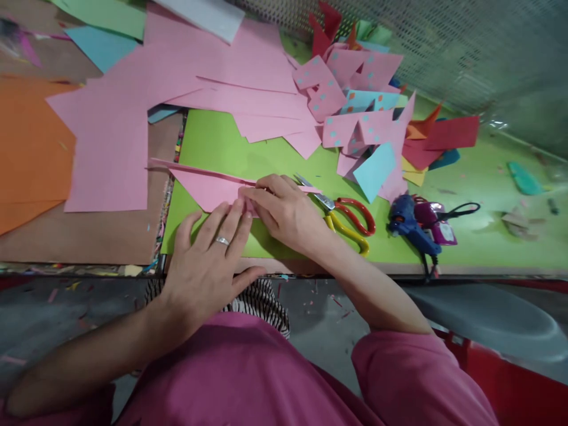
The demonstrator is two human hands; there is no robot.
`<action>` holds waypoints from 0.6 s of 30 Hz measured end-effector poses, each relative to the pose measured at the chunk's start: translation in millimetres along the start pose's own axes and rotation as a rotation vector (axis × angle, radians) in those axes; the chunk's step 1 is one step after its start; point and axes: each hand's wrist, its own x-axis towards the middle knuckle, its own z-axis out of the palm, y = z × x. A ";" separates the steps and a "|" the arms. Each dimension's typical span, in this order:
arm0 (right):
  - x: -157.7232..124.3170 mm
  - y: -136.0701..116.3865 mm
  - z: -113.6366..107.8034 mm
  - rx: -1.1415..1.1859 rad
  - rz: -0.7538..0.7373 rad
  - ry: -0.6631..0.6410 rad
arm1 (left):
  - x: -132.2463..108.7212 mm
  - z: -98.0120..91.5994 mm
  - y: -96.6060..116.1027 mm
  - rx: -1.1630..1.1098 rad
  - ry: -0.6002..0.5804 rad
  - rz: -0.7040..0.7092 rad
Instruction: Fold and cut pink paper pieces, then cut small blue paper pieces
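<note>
A piece of pink paper [199, 187] with a narrow folded strip along its far edge lies on the green tabletop [208, 133] in front of me. My left hand [202, 263], a ring on one finger, rests open on the near edge of the paper with its fingertips pressing down. Closed at the fold, the fingers of my right hand [290, 216] grip the paper; the thumb is partly hidden. Just right of that hand lie scissors [329, 203] with one red and one yellow handle, their tips close to the paper strip.
Large pink sheets [109, 136] spread behind and left, beside orange paper [33, 154]. Dotted pink folded pieces [337, 130] are heaped at the back right with a light blue piece [376, 170]. A blue glue gun [410, 225] lies right, near a purple object [437, 222].
</note>
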 end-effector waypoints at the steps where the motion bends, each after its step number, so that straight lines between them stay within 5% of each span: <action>1: 0.0 -0.4 0.3 -0.005 -0.005 0.003 | -3.7 0.3 0.2 0.007 0.019 -0.020; 18: 1.5 -3.0 2.6 -0.021 0.030 0.025 | -15.0 3.5 -7.6 0.054 0.126 -0.047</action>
